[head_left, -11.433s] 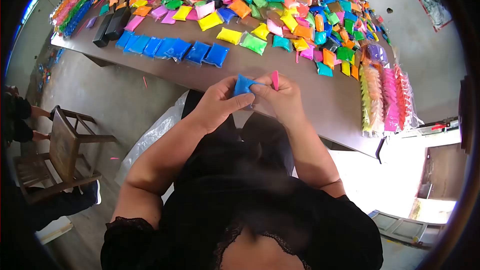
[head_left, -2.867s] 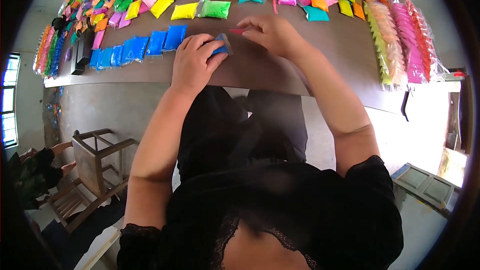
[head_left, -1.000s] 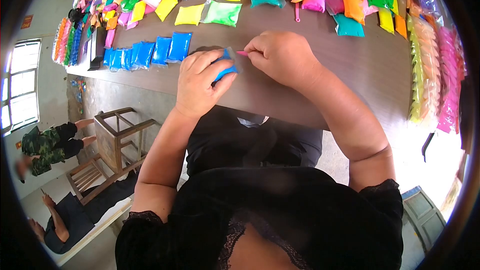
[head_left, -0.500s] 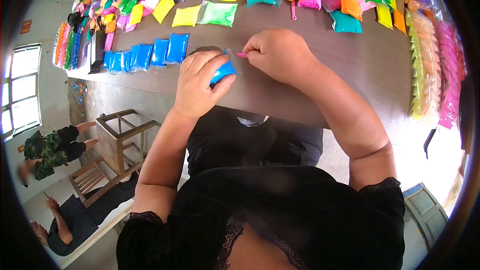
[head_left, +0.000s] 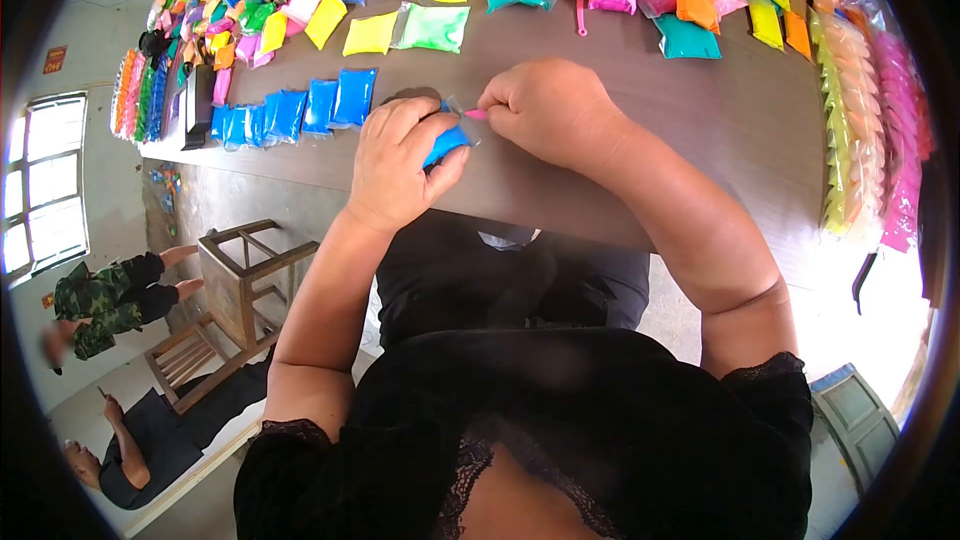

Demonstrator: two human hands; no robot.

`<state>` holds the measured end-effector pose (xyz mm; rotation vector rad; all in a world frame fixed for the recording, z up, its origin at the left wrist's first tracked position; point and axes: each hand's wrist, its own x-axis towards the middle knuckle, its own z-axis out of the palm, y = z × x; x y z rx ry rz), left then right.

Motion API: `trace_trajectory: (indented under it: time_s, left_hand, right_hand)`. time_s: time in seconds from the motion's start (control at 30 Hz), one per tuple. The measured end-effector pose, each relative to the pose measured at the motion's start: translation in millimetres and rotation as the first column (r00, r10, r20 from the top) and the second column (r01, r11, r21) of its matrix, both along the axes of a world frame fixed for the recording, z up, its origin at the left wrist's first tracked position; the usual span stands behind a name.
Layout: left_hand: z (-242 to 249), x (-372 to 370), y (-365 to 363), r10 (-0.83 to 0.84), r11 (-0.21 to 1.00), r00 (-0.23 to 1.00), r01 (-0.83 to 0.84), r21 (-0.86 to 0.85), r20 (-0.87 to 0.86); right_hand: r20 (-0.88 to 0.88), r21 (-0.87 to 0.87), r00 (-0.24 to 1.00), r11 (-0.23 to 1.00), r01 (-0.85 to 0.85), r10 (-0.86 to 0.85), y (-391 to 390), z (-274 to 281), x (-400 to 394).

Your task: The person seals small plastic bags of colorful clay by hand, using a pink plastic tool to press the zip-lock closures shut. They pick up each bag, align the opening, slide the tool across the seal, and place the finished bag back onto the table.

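My left hand [head_left: 400, 155] is wrapped over a blue clay packet [head_left: 447, 144], holding it down near the front of the table. The packet's clear plastic edge sticks out on its right side. Between thumb and fingertips, my right hand [head_left: 555, 110] pinches a small pink plastic tool [head_left: 476, 115], whose tip is right at that clear edge. Most of the tool is hidden in the closed fingers. Left of my hands, several blue packets [head_left: 320, 105] lie in a row on the brown table [head_left: 640, 140].
Many coloured packets [head_left: 430, 27] cover the table's far side, with a pink stick [head_left: 581, 16] among them. Strips of joined packets [head_left: 850, 130] hang at the right end. A wooden chair [head_left: 235, 290] and two people [head_left: 100, 305] are on the left.
My right hand has shifted slightly left, bringing the pink tool's tip up to the packet's clear edge. The left hand still holds the packet in nearly the same spot.
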<state>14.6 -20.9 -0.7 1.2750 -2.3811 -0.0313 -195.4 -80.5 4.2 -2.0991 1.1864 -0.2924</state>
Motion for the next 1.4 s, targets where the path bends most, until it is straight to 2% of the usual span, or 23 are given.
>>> trace_trajectory:
  time_s: [0.77, 0.83, 0.87, 0.93, 0.97, 1.03, 1.4]
  left_hand:
    - [-2, 1, 1, 0.003, 1.0, 0.999, -0.003, -0.02, -0.039]
    - [-3, 2, 0, 0.0, 1.0, 0.999, 0.0, -0.016, -0.046]
    - [-2, 2, 0, 0.001, 1.0, 0.999, -0.002, -0.015, -0.046]
    - [2, -1, 0, 0.008, 1.0, 1.0, -0.008, 0.016, -0.019]
    - [1, 0, 0, 0.01, 1.0, 1.0, -0.009, 0.017, -0.019]
    - [-1, 1, 0, -0.017, 1.0, 0.999, 0.018, 0.004, -0.039]
    - [-3, 1, -1, -0.028, 1.0, 0.995, 0.029, 0.009, -0.093]
  right_hand:
    - [0.016, -0.068, 0.999, 0.996, -0.049, 0.051, 4, -3, 0]
    - [-0.01, -0.182, 0.996, 0.979, -0.092, 0.092, 5, -5, 1]
    - [-0.01, -0.181, 0.996, 0.979, -0.094, 0.094, 6, -5, 1]
    - [-0.108, -0.309, 0.985, 0.937, -0.163, 0.136, 7, -2, 2]
    - [-0.108, -0.309, 0.985, 0.937, -0.165, 0.137, 6, -3, 1]
    - [-0.054, -0.453, 0.984, 0.874, -0.177, 0.171, 5, -7, -2]
    - [-0.022, -0.579, 0.987, 0.802, -0.144, 0.161, -6, -13, 2]
